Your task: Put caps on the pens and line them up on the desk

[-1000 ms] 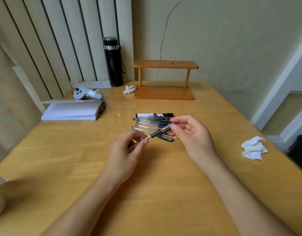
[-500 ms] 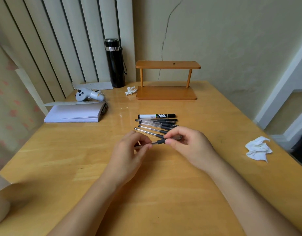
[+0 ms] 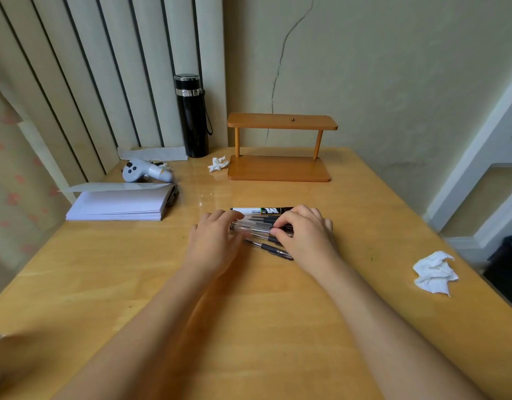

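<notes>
Pens [image 3: 259, 226] lie mid-desk [image 3: 133, 284] in a row, long axes left-right. My left hand [image 3: 216, 241] rests loose-fingered on their left ends; right hand [image 3: 302, 235] pinches one pen [image 3: 286, 230], likely seating it

I get one view only — a wide-angle camera on the wearer's head, looking forward and down over the wooden desk [image 3: 110, 284], near edge close below, far wall ahead — both forearms reach in.
</notes>
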